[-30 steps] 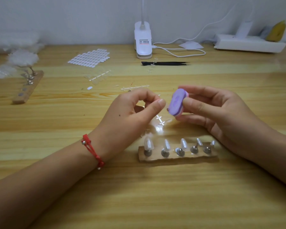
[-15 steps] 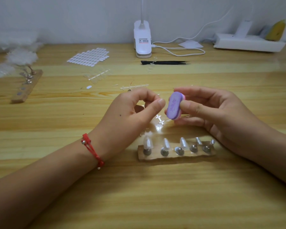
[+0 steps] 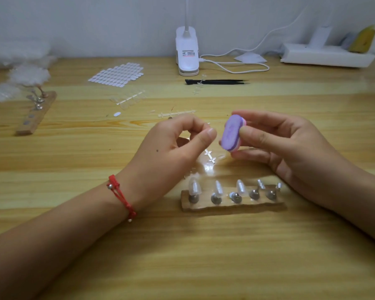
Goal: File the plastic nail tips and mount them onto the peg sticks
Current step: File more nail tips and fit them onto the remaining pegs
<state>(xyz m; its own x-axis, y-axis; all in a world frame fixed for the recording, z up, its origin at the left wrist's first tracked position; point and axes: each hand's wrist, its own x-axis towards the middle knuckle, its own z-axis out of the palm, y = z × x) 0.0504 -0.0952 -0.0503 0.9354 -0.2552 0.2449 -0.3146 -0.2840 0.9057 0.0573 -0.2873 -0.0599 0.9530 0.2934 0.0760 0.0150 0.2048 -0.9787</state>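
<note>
Far left of the left hand's fingers lies one wooden block [image 3: 36,113] with a few pegs at its far end. Beyond those fingers are one sheet of white stickers [image 3: 117,75] and some clear strips [image 3: 130,99]. The left hand [image 3: 171,152], with one red bracelet [image 3: 121,195] at its wrist, has its thumb and forefinger pinched together. Whether a nail tip sits between them cannot be told.

Just right of that thumb tip stands one purple file block [image 3: 231,135], close to it, though contact cannot be judged. The right hand [image 3: 290,152] grasps the file block, thumb on the near face and fingers curled behind. On the table under the gap between the two hands lie small clear bits [image 3: 210,156].

Nearer the person than all the fingers sits a second wooden block [image 3: 232,205] holding five pegs [image 3: 215,199]. The three left pegs plainly carry clear nail tips [image 3: 194,187]. The two right pegs bear something smaller and unclear.

Far beyond the fingers are one white lamp base [image 3: 187,55], one pair of black tweezers [image 3: 217,82] and one white power strip [image 3: 327,56].
</note>
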